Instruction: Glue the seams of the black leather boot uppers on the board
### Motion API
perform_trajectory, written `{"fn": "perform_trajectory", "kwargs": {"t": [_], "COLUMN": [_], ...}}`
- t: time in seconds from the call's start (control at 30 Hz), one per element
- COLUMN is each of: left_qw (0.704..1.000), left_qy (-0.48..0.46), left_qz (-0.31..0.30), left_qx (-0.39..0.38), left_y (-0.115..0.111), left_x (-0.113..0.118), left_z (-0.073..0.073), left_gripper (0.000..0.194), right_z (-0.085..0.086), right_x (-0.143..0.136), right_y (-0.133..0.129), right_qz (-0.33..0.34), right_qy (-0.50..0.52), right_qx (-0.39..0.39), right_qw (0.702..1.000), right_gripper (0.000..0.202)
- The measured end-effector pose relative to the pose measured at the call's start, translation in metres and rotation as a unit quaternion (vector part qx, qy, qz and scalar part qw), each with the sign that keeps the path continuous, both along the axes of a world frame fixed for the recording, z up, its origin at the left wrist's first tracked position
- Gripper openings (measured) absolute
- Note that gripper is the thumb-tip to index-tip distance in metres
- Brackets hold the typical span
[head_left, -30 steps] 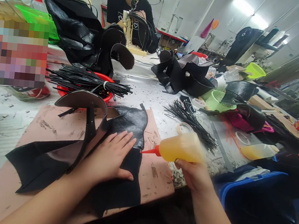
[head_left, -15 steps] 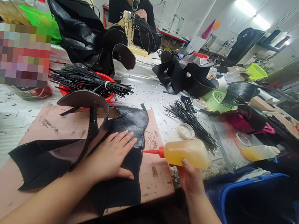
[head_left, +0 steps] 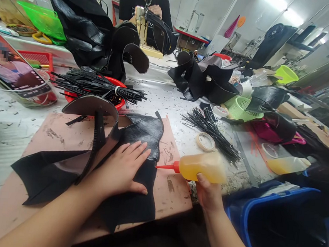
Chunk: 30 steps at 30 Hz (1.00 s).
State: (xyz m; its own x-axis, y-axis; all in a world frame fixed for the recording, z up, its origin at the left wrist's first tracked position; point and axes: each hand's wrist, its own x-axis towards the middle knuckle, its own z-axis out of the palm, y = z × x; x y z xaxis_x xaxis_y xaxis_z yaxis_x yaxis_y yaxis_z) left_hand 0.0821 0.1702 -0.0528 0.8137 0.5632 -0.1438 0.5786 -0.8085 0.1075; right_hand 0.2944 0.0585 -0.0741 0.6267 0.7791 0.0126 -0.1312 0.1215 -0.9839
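My left hand (head_left: 127,166) lies flat with fingers spread on a black leather piece (head_left: 144,131), pressing it against a pink board (head_left: 174,198). The piece has a stitched right edge, a matte black lower part, and a curved band standing up at its left. My right hand (head_left: 208,192) is wrapped round a squeeze bottle (head_left: 202,166) of yellow liquid, tilted onto its side. Its thin red nozzle (head_left: 164,167) points left, with the tip at the piece's right edge, just below the stitched part. The fingers under the bottle are mostly hidden.
A bundle of black strips (head_left: 98,86) rests over a red bowl. Right of the board lie a tape roll (head_left: 205,142) and braided black cords (head_left: 213,132). A blue bin (head_left: 248,217) stands at the lower right. Across the table, a person works at a sewing machine (head_left: 142,24).
The bottle has shifted slightly left in my right hand's grip, its nozzle tip staying by the piece's edge. My left hand stays on the leather. The view has tilted a little.
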Motion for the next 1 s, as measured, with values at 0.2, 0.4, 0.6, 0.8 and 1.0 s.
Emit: {"fn": "perform_trajectory", "kwargs": {"t": [0.2, 0.4, 0.6, 0.8, 1.0], "left_qw": [1.0, 1.0, 1.0, 1.0, 1.0], "left_qy": [0.005, 0.009, 0.011, 0.02, 0.023], "left_qz": [0.004, 0.002, 0.0, 0.004, -0.003], "left_qx": [0.0, 0.002, 0.002, -0.003, -0.003], "left_y": [-0.002, -0.003, -0.002, -0.003, -0.002], "left_x": [0.002, 0.004, 0.004, 0.006, 0.008], "left_z": [0.003, 0.004, 0.003, 0.005, 0.004], "left_gripper": [0.101, 0.098, 0.099, 0.097, 0.099], "right_z": [-0.003, -0.007, -0.01, -0.008, -0.007], "right_x": [-0.002, -0.003, -0.004, -0.004, -0.004], "right_y": [-0.009, -0.019, -0.028, -0.037, -0.051], "right_qz": [0.0, -0.008, -0.003, -0.011, -0.018], "right_qy": [0.002, 0.01, 0.016, 0.01, 0.039], "right_qx": [-0.004, -0.005, -0.013, 0.002, -0.016], "right_qw": [1.0, 1.0, 1.0, 1.0, 0.999], "right_gripper": [0.055, 0.047, 0.036, 0.041, 0.045]}}
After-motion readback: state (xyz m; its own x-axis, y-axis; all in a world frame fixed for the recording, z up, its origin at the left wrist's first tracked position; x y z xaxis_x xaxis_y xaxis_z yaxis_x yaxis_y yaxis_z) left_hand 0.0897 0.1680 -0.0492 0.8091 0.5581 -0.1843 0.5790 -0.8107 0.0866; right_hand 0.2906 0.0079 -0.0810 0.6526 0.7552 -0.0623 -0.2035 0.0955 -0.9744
